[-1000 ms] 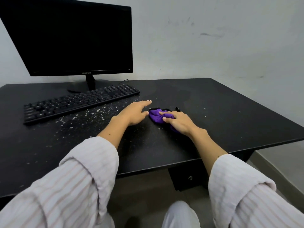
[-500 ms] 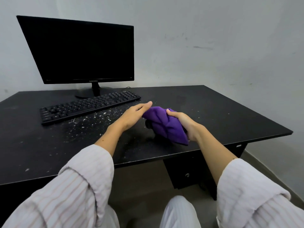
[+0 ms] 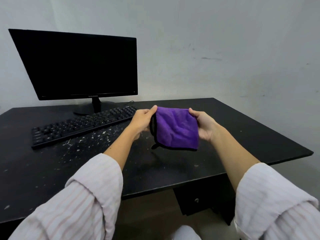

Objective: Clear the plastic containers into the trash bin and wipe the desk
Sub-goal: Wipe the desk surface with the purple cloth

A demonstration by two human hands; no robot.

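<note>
Purple microfibre cloth (image 3: 176, 129) hangs above the black desk (image 3: 242, 135), pinched at its top corners by my left hand (image 3: 141, 121) and right hand (image 3: 204, 125); the monitor (image 3: 78, 66) logo is unreadable.

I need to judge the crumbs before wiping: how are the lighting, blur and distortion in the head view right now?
Head view: dim, even light, no glare on the dark desk; pale specks show clearly in front of the keyboard. The purple cloth, held up by left hand and right hand, casts a soft shadow below. Wide-angle bending tilts the monitor; sleeves look slightly soft.
</note>
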